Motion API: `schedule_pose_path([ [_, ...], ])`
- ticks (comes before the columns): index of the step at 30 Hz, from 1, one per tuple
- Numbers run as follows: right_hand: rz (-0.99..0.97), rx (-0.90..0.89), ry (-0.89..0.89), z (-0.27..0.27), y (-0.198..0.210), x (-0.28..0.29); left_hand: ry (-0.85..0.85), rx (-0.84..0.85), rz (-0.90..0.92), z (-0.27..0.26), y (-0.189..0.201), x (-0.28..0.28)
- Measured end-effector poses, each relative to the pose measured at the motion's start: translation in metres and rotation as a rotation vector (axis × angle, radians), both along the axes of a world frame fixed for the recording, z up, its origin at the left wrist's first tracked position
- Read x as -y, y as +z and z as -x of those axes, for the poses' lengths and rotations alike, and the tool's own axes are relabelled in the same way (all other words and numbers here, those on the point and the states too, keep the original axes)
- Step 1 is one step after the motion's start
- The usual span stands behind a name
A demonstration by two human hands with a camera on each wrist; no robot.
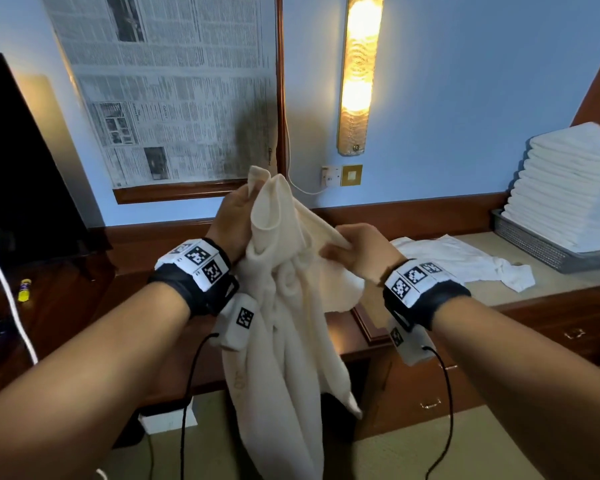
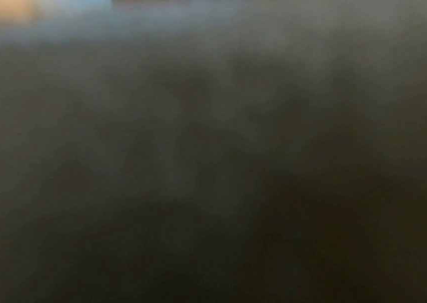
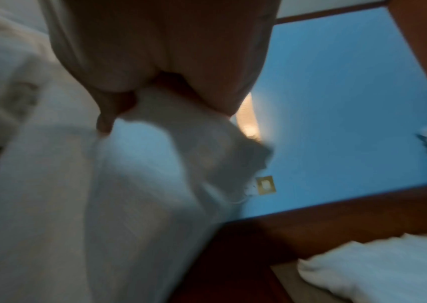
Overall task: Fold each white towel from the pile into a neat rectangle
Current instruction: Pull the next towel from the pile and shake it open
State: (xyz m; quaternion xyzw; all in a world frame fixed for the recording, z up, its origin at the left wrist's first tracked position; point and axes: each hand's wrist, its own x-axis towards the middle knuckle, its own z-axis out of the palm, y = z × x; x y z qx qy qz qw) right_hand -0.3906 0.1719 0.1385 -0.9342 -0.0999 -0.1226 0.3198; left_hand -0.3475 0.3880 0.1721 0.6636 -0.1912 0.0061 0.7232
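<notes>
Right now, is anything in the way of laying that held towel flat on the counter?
Partly. A loose towel lies crumpled on the counter beside the held towel, which both hands, left and right, grip.

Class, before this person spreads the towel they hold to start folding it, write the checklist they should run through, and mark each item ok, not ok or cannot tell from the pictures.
1. Left hand grips the held towel: ok, its fingers curl round the bunched top.
2. Right hand pinches an edge: ok.
3. Two matching corners found: cannot tell; the cloth is bunched and twisted.
4. Towel hangs free: ok, it hangs off the counter.
5. Flat space to lay it: not ok, a loose towel lies spread there.
6. Stack in the basket steady: ok, though it stands high above the rim.
</notes>
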Motion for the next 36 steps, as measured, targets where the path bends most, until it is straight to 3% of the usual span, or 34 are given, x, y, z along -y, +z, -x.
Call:
schedule_pose_path([
  [5, -0.18, -0.159, -0.159, 0.007, -0.04, 0.042, 0.097, 0.151, -0.057, -0.006, 0.0, -0.004],
  [9, -0.222, -0.151, -0.348, 0.004, -0.059, 0.069, 0.129, 0.273, -0.182, -0.013, -0.005, -0.01],
  [13, -0.182, -0.023, -0.542, -0.007, -0.04, 0.076, 0.071, 0.268, -0.261, -0.006, 0.0, -0.01],
  [16, -0.183, 0.165, -0.597, -0.018, 0.001, 0.068, -0.159, 0.186, -0.424, 0.004, 0.015, -0.02],
  [18, -0.232, 0.272, -0.538, -0.025, 0.031, 0.057, -0.31, 0.165, -0.58, 0.001, 0.031, -0.038],
  [20, -0.267, 0.356, -0.425, -0.032, 0.062, 0.04, -0.278, 0.202, -0.594, -0.005, 0.05, -0.055],
  [25, -0.31, 0.493, -0.129, -0.03, 0.132, -0.017, 0.104, 0.297, -0.341, -0.013, 0.088, -0.074],
  [29, -0.322, 0.526, 0.104, -0.017, 0.176, -0.049, 0.168, 0.474, -0.271, -0.012, 0.11, -0.079],
  [36, -0.265, 0.492, 0.248, -0.002, 0.223, -0.066, 0.153, 0.635, -0.055, -0.003, 0.147, -0.063],
])
